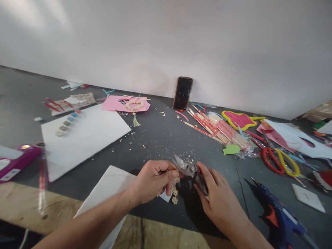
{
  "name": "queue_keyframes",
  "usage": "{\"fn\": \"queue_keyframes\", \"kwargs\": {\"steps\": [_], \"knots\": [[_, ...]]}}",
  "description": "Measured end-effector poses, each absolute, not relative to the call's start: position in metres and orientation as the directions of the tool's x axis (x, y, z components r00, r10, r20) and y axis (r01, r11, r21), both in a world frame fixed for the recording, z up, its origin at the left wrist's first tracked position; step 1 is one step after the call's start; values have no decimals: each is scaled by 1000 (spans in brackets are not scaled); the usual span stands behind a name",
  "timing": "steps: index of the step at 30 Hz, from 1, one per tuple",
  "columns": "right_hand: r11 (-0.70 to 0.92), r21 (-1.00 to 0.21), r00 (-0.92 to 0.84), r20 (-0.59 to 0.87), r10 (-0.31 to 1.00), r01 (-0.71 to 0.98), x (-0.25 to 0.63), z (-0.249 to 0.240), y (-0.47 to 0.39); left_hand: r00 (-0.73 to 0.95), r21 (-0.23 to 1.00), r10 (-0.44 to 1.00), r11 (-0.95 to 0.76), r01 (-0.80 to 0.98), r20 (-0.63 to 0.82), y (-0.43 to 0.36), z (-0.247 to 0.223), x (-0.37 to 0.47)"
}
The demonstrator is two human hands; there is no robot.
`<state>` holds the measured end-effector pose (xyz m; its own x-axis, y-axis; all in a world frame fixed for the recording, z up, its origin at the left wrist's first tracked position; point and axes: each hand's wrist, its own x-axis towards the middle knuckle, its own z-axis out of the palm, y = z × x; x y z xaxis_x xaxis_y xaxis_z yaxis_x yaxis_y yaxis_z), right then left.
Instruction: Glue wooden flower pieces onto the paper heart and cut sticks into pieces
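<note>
My right hand (221,199) is wrapped round the dark handles of a pair of pruning shears (191,170), whose metal blades point to the upper left. Close to the blades, my left hand (151,181) pinches a small beige piece between thumb and fingertips; most of it is covered by the fingers. Just below those fingertips is a row of small beige flower-shaped pieces (174,200); I cannot tell whether they hang from the hand or lie on the table. Pale crumbs are scattered over the dark tabletop (155,141) around the shears.
A phone (183,92) leans on the wall. White sheets (85,138) and a beaded bracelet (135,105) on pink paper are at left. Packaged sticks (207,122), scissors (272,160) and a blue glue gun (278,211) lie right. A purple tool (19,162) sits far left.
</note>
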<state>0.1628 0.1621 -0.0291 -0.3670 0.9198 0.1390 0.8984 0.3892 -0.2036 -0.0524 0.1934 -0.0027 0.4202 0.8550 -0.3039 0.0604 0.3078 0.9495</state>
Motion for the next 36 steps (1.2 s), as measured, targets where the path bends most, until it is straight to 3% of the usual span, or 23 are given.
{"fn": "queue_keyframes", "kwargs": {"steps": [11,26,32,36], "knots": [[377,-73,-363,156,919,923,163,-23,162,351,954,887,289,83,-300,198,-8,-56],[354,-66,-333,218,917,933,179,-28,175,381,932,862,363,-3,-334,203,-17,-53],[384,-103,-351,245,904,917,178,-31,177,399,935,867,349,-62,-298,205,-20,-53],[278,-273,-210,253,944,921,178,-26,176,410,935,871,340,-104,-271,206,-21,-53]]}}
